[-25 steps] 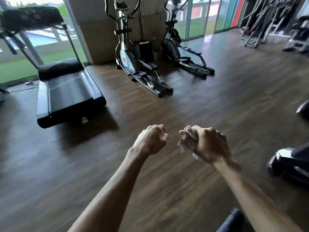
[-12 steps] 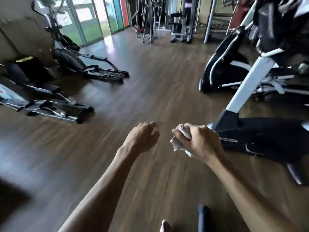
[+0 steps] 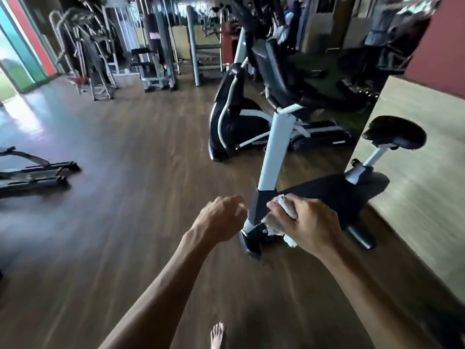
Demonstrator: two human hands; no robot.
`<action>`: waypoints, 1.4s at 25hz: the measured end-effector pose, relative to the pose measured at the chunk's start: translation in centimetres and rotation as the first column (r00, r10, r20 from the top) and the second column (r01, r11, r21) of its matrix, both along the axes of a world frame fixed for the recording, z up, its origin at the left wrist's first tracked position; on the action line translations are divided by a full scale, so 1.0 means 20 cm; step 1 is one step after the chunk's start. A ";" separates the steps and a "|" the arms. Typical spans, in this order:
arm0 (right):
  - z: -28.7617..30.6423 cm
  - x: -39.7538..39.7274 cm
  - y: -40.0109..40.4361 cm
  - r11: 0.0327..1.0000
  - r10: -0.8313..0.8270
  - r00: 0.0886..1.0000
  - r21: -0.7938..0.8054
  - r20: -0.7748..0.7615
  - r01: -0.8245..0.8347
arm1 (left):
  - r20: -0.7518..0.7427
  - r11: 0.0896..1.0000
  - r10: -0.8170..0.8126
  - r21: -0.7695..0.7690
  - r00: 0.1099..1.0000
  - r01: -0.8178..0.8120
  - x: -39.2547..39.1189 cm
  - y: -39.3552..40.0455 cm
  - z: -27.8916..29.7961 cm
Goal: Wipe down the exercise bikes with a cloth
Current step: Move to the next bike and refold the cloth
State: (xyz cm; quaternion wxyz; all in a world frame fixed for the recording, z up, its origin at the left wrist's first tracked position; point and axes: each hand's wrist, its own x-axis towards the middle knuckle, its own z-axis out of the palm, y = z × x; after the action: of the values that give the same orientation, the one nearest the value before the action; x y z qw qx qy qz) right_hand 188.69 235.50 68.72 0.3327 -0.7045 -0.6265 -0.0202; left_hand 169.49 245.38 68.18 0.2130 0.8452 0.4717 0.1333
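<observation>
1. Writing or brand marks cannot be read anywhere; the picture is smeared by motion, and the dark body of the nearest exercise bike [image 3: 327,197] shows no legible lettering.
2. That bike stands upright on the wooden floor [image 3: 125,185], right of centre, beside a pale wall panel [image 3: 415,185]. Its long axis runs across the view, from the front foot low at centre toward the black saddle [image 3: 397,134] at the far right.
3. Its white column [image 3: 274,152] rises from the dark housing and leans up and slightly right, toward a dark blurred console near the top.
4. The right hand [image 3: 312,222] has its fingers curled tightly round a crumpled whitish cloth [image 3: 274,220], with bunched ends sticking out above and below the fist.
5. The cloth appears in front of the bike's lower front housing; whether it touches the machine cannot be told.
6. The left hand [image 3: 221,217] hangs just left of the column base, fingers loosely curled and holding nothing.
7. A second bike [image 3: 236,122] (black, with white trim) stands behind the first, farther back.
8. An elliptical's foot rails [image 3: 32,172] lie at the left edge, and weight machines [image 3: 151,66] line the back.
9. A bare foot [image 3: 217,333] shows at the bottom edge.
</observation>
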 end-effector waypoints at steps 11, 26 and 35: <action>0.16 0.79 0.37 0.796 -0.497 0.759 0.127 -0.420 0.592 | 0.467 0.632 -0.549 -0.311 0.694 0.710 1.23 0.62 0.18; 0.23 1.61 0.15 0.806 -0.294 0.345 -0.037 -0.891 0.591 | 0.743 0.111 -0.373 -0.559 0.556 0.822 2.55 0.58 0.23; 0.24 2.01 0.09 0.329 -0.489 0.317 0.165 -0.813 0.930 | 0.627 0.298 -0.680 -0.239 0.381 0.924 3.24 0.32 0.34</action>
State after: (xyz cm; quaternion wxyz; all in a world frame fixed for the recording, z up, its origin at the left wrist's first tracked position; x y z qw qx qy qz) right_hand 228.97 237.31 73.61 0.6790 -0.7201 -0.0100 -0.1422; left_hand 234.34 251.75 75.05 0.5802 0.8103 -0.0745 0.0331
